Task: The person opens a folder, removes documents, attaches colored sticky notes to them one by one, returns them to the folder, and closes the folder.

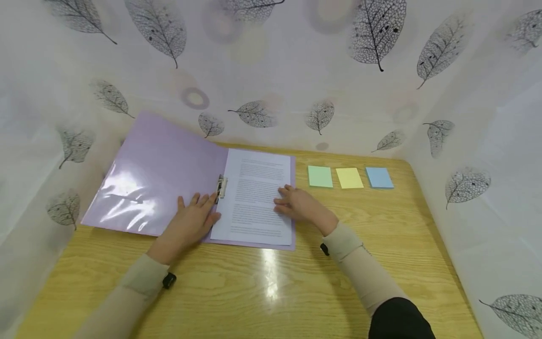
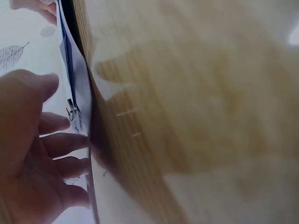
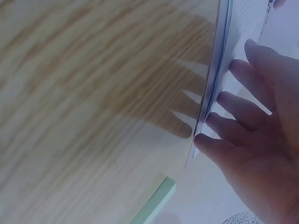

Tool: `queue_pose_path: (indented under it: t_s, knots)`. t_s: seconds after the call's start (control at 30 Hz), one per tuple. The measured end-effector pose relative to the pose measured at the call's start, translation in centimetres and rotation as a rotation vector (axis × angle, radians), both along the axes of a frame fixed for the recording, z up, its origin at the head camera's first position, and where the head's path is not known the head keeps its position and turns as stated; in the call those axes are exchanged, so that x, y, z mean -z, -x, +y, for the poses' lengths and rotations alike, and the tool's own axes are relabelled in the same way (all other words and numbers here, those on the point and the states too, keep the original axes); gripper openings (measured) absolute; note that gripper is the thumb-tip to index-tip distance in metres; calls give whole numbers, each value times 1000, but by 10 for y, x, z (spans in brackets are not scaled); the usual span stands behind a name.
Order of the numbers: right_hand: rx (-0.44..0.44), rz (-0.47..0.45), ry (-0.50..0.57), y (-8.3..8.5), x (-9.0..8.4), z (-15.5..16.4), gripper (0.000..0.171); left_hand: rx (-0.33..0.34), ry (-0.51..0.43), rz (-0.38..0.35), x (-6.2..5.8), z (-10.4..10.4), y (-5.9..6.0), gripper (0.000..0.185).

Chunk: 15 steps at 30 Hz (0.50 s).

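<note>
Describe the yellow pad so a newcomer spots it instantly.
On the wooden table, look right of the open purple folder, toward the far edge. The yellow pad sits between the green pad and the blue pad, the row's only yellow one.

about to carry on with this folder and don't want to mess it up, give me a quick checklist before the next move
1. Folder open: ok, its cover is spread out to the left.
2. Printed pages inside the folder's right half: ok, a purple strip shows along their right edge.
3. Clip fastened on the pages: cannot tell, too small.
4. Left grip clear of the clip: not ok, fingertips are right by it.
5. Right grip clear of the pages: not ok, fingers lie over their right side.
6. Green pad, yellow pad and blue pad clear of the folder: ok, in a row to its right.
</note>
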State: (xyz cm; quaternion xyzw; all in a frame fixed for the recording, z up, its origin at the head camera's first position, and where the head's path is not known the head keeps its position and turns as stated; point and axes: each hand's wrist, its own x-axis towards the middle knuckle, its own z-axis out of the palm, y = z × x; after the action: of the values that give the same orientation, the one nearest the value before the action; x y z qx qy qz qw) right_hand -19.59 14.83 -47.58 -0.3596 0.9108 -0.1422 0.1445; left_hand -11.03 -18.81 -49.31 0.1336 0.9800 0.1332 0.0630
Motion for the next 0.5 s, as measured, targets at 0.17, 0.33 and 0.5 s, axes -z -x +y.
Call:
queue_pose_path:
  t_s: [0.17, 0.33, 0.5]
  knots:
    - [20, -29, 19, 1, 2, 3, 39, 13, -105, -64, 4, -10, -2, 67]
    - [10, -14, 33, 2, 4, 5, 39, 30, -142, -94, 4, -16, 0, 66]
    - [0, -12, 54, 2, 3, 6, 37, 48, -175, -106, 2, -20, 0, 62]
